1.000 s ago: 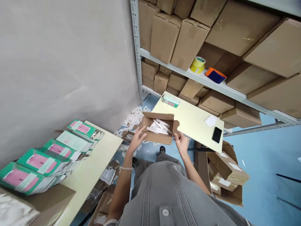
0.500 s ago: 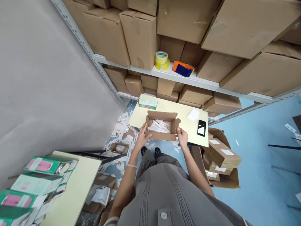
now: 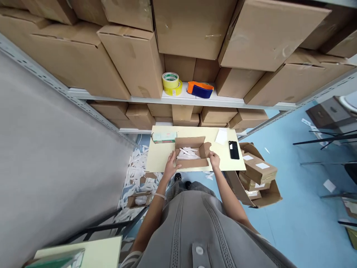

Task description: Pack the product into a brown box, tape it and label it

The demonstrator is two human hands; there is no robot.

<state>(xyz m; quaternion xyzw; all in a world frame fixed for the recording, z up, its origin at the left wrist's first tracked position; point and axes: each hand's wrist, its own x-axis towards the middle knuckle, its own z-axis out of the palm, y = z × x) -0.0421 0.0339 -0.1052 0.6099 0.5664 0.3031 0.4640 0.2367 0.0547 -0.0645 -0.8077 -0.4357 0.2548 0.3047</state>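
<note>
gaping brown cardboard box (image 3: 192,163), slim white pieces (image 3: 188,153) inside, left hand (image 3: 170,166) and right hand (image 3: 214,160) clamped on its ends

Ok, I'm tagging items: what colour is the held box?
The held box is brown, shown in the head view.

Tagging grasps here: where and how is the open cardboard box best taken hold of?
I'd grip the open cardboard box by its short ends, from left and right, where the left hand and right hand are: it lies lengthwise between them, uncovered, with slim white pieces inside.
</note>
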